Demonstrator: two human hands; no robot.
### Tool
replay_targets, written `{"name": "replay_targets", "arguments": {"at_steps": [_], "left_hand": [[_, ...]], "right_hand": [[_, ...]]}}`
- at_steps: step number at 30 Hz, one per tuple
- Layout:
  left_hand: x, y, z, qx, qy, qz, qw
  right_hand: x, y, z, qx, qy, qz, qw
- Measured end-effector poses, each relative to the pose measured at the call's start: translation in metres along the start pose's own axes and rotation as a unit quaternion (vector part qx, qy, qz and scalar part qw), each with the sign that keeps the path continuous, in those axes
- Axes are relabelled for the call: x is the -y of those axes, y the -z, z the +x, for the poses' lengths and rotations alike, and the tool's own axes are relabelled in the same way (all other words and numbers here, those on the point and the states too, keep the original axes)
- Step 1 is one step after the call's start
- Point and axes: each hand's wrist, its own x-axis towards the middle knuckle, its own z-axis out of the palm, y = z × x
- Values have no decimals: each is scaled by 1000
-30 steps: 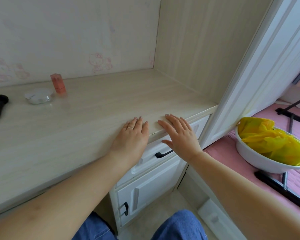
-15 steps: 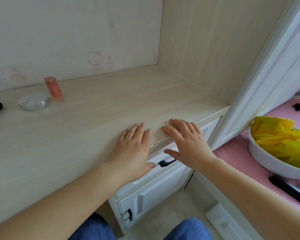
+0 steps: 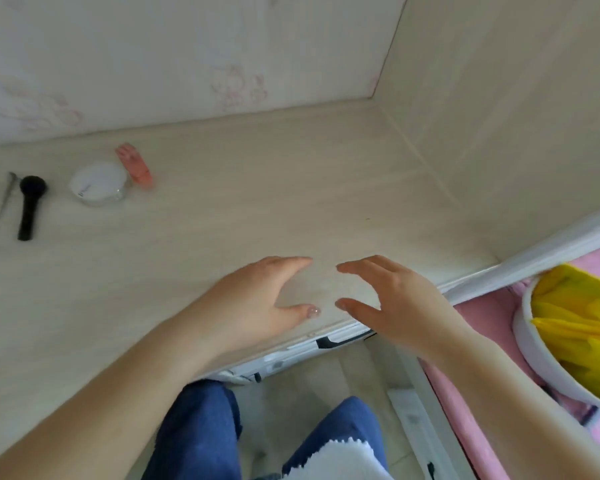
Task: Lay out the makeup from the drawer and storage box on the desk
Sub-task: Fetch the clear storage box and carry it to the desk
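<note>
On the pale wooden desk (image 3: 257, 209), at the far left, lie a thin metal tool (image 3: 3, 202), a black makeup brush (image 3: 28, 206), a round clear jar with a white lid (image 3: 97, 183) and an orange-pink lipstick box (image 3: 134, 164). My left hand (image 3: 257, 299) and my right hand (image 3: 392, 299) hover just above the desk's front edge, fingers spread and curved towards each other, holding nothing. Below the edge the white drawer front with its black handle (image 3: 326, 342) barely shows. No storage box is in view.
A wooden side panel (image 3: 499, 116) closes the desk on the right. Beyond it a white basin (image 3: 541, 362) with yellow cloth (image 3: 582, 323) sits on a pink bed cover (image 3: 478, 323). My legs in blue jeans (image 3: 201, 427) are under the desk edge.
Both hands lifted off the desk edge and now hover with fingers curved. The camera has tipped downward, so the drawers are almost hidden and my legs show.
</note>
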Motion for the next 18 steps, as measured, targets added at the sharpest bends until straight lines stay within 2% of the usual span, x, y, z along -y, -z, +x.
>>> {"name": "replay_targets", "arguments": {"at_steps": [4, 8, 13, 18], "left_hand": [[-36, 33, -14, -37, 19, -133, 990], [-75, 41, -37, -153, 57, -246, 955], [-134, 2, -95, -302, 133, -324, 887], [-186, -50, -162, -391, 183, -399, 809]], "right_hand": [[6, 46, -1, -22, 9, 81, 996], [0, 86, -11, -32, 58, 203, 977], [-9, 121, -41, 23, 152, 262, 953], [5, 127, -78, 114, 211, 298, 924]]}}
